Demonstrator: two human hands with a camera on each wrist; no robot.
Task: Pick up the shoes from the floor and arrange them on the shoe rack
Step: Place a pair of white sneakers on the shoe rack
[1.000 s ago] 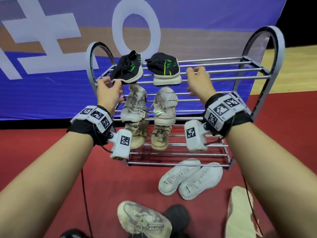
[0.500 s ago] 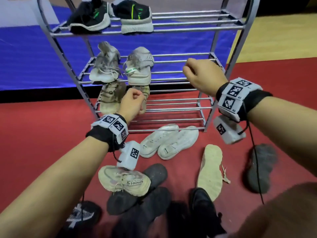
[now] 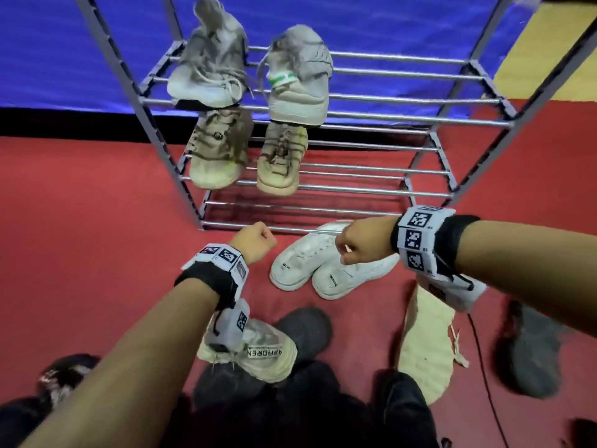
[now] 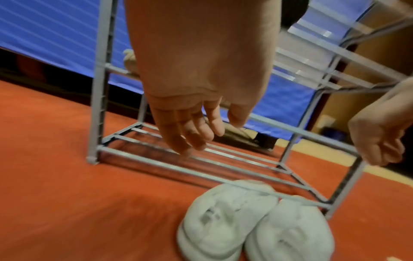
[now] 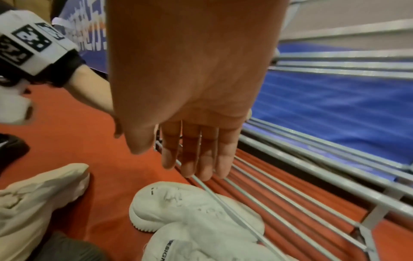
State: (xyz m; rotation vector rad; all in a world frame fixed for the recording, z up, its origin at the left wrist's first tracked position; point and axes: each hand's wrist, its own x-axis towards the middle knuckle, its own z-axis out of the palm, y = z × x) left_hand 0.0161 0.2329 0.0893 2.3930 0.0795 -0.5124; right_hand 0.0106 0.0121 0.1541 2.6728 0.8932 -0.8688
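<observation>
A pair of white sneakers [image 3: 300,260] [image 4: 245,220] [image 5: 190,208] lies side by side on the red floor, toes against the front bar of the grey metal shoe rack [image 3: 355,189]. My left hand [image 3: 258,237] [image 4: 201,134] hangs just left of the pair, fingers loose and holding nothing. Over the right white sneaker [image 3: 352,276], my right hand [image 3: 355,245] [image 5: 190,159] hovers with straight fingers, also empty. On the rack, a grey pair [image 3: 210,66] sits one shelf above a beige pair [image 3: 219,150].
On the floor near me lie a beige lettered sneaker [image 3: 258,354], black shoes [image 3: 303,328], a beige shoe turned sole-up [image 3: 426,347] and a dark grey shoe [image 3: 529,350]. The rack's right half and bottom shelf [image 3: 323,208] hold no shoes. A blue banner hangs behind.
Both hands came down from the rack's top shelf to just above the white pair on the floor. The head view tilted down with them.
</observation>
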